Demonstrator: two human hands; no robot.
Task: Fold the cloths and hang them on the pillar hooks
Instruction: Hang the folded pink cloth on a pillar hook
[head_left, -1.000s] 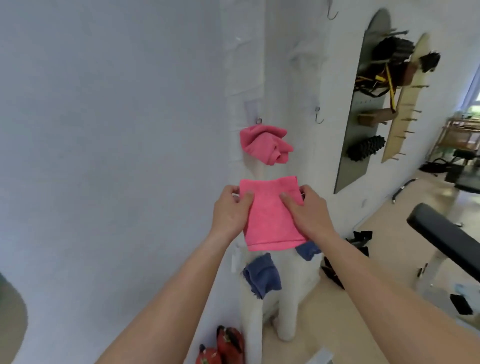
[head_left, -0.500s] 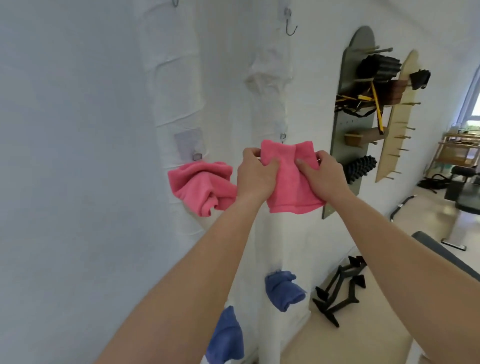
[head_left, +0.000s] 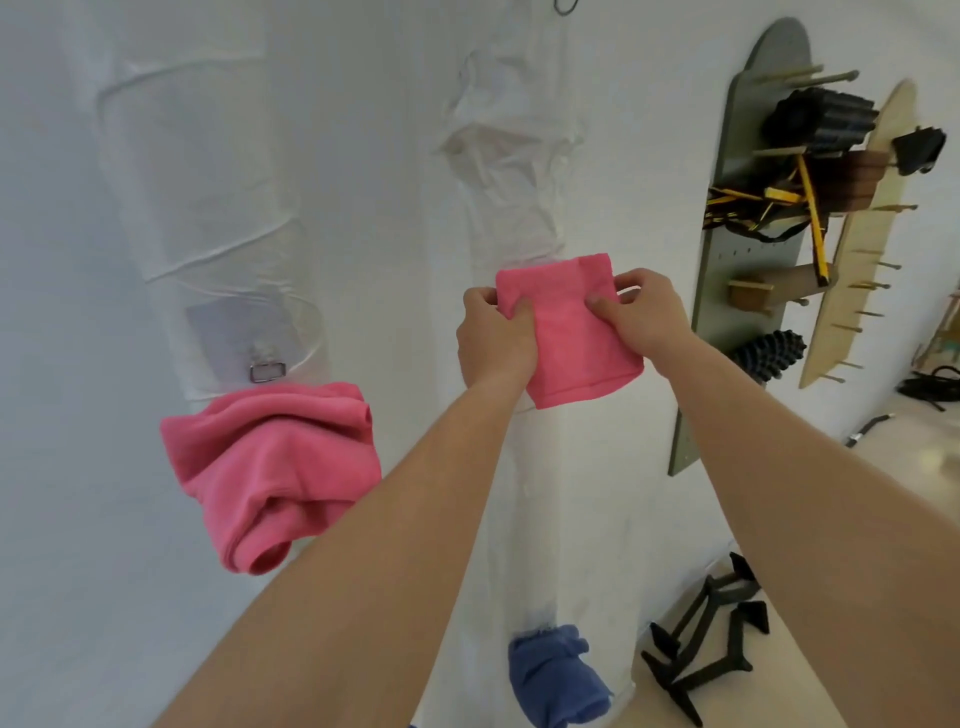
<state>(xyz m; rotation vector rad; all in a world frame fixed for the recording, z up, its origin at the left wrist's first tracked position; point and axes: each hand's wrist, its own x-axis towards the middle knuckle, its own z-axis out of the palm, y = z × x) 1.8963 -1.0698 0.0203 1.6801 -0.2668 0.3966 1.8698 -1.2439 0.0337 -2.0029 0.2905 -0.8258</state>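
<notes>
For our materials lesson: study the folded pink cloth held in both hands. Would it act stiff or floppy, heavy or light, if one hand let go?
Probably floppy: the folded pink cloth curves at its lower edge below the left hand and right hand, and the hung pink cloth droops in soft bunches. Likely light: thumb-and-finger pinches alone hold it up.

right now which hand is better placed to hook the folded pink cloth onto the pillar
Right, probably. The right hand pinches the folded pink cloth at its higher top corner, raised in front of the pillar. The left hand grips the left edge slightly lower. No hook shows there.
</notes>
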